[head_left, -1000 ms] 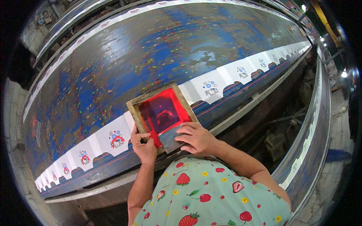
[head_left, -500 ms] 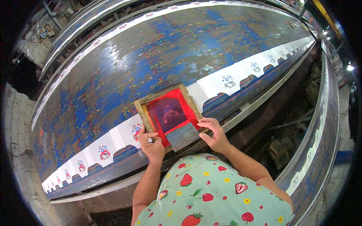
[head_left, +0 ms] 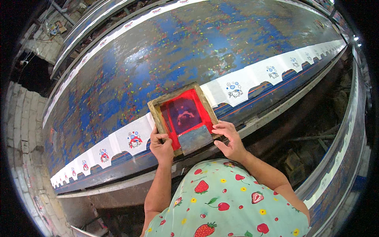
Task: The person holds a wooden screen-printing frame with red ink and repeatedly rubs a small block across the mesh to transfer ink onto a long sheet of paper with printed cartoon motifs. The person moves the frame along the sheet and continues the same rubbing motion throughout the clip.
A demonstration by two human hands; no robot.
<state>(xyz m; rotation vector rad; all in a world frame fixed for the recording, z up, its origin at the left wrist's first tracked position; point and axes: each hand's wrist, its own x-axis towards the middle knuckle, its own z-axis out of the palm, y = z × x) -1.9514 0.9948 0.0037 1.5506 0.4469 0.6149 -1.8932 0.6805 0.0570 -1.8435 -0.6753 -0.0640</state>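
Observation:
A small wooden screen-printing frame (head_left: 157, 117) lies over the white fabric strip at the table's near edge. Red ink coats its mesh (head_left: 184, 111) around a dark purple middle with a pale curved mark. Across its near end rests a flat grey squeegee blade (head_left: 195, 140), tilted with the frame. My left hand (head_left: 162, 149) is closed on the frame's near left side, fingers curled. At the near right corner, my right hand (head_left: 230, 140) grips the wood with its fingertips, the thumb below. The cloth under the frame is hidden.
White scalloped panels (head_left: 256, 81) run along the long paint-spattered table (head_left: 130, 79). Prints left of the frame (head_left: 135, 139) include red; those to the right (head_left: 235, 91) show blue and black. A raised rail (head_left: 272, 114) edges the table; another table (head_left: 335, 158) stands at right.
Both hands have moved the frame rightward along the strip, with the blade still on it. The nearest red print on the left, partly covered before, now shows whole.

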